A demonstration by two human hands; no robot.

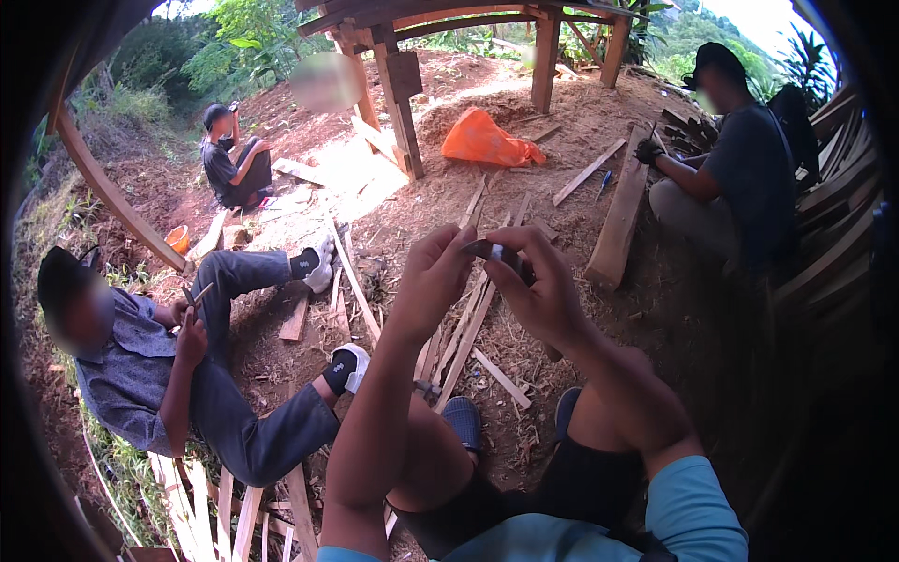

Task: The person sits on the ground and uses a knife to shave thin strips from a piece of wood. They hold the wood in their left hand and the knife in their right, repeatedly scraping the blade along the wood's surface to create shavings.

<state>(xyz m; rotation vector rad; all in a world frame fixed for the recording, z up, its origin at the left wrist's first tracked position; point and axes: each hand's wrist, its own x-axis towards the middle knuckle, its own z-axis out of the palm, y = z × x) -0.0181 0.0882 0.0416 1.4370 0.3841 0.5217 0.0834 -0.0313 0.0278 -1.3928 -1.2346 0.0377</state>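
Observation:
In front of me at mid-height, both of my hands come together on a small knife point(479, 249) with a dark pointed blade. My left hand point(433, 276) pinches near the blade's tip with thumb and fingertips. Closed around the other end, my right hand point(541, 286) hides most of the knife's body; a pale patch shows between its thumb and finger. A short brown piece appears below the right hand, and I cannot tell whether it belongs to the knife. Long thin wooden strips point(468, 328) lie on the ground beneath my hands.
A person seated left point(140, 365) works a stick with a blade. Another person crouches right beside a thick plank point(618, 225); a third sits farther back. An orange sheet point(489, 139) lies near wooden posts point(398, 112). Shavings cover the soil; boards point(248, 510) lie lower left.

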